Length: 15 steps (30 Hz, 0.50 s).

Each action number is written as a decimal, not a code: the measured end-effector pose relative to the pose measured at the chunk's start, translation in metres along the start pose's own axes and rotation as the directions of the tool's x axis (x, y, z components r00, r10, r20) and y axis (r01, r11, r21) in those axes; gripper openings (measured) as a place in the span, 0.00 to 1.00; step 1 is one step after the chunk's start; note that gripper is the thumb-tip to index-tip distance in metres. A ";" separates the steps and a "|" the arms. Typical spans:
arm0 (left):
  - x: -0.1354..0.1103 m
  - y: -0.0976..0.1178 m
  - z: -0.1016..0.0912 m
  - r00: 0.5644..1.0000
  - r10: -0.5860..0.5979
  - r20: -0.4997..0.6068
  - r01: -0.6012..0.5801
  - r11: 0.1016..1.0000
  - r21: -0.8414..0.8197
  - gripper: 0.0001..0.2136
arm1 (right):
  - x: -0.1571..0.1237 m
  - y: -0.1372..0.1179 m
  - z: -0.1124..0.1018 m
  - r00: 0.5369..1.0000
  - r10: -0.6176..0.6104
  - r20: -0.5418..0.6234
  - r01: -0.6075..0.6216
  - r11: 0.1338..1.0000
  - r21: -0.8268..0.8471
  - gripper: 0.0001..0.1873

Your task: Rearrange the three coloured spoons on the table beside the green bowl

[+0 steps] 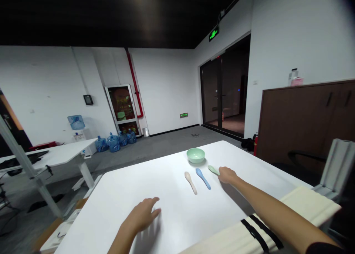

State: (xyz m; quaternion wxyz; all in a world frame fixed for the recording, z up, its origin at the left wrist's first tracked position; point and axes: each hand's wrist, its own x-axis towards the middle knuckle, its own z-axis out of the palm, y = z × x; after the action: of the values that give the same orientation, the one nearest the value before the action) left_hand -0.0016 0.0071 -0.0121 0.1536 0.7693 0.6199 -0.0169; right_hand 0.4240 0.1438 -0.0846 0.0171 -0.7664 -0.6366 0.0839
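My right hand (227, 175) is closed around the handle of a green spoon (213, 169), whose bowl end points left, towards the other spoons. To its left a blue spoon (203, 179) and a beige spoon (190, 183) lie side by side on the white table (124, 187). Behind them stands a light green bowl (195, 156), upright, with nothing visible inside. My left hand (145, 213) hovers over the table's left part, thumb and fingers apart, holding nothing. Whether the green spoon touches the table is hard to tell.
A cream cloth (305, 206) with black straps (255, 231) covers the table's near right edge. A metal profile post (334, 169) rises at the right, near a brown cabinet (299, 124). Another white desk (63, 154) stands to the left, with blue water bottles (113, 142) on the floor behind.
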 end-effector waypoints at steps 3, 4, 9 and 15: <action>0.001 0.000 0.001 1.000 -0.001 -0.007 0.001 1.000 0.007 0.27 | 0.000 0.000 0.000 1.000 -0.006 0.008 0.006 1.000 -0.014 0.17; 0.001 0.000 0.001 1.000 -0.001 -0.006 0.001 1.000 0.008 0.27 | 0.000 0.000 0.000 1.000 -0.006 0.011 0.006 1.000 -0.014 0.17; 0.002 -0.001 0.001 1.000 -0.001 0.000 0.001 1.000 -0.002 0.27 | 0.001 0.000 0.000 1.000 0.004 0.018 -0.004 1.000 -0.011 0.17; 0.002 0.000 0.000 1.000 -0.003 -0.005 0.003 1.000 0.002 0.27 | 0.001 0.000 -0.001 1.000 0.000 0.007 0.000 1.000 -0.016 0.18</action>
State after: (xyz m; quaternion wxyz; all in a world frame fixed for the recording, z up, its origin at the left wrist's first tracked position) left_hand -0.0015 0.0086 -0.0130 0.1513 0.7685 0.6216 -0.0156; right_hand 0.4246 0.1444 -0.0835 0.0086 -0.7662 -0.6373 0.0816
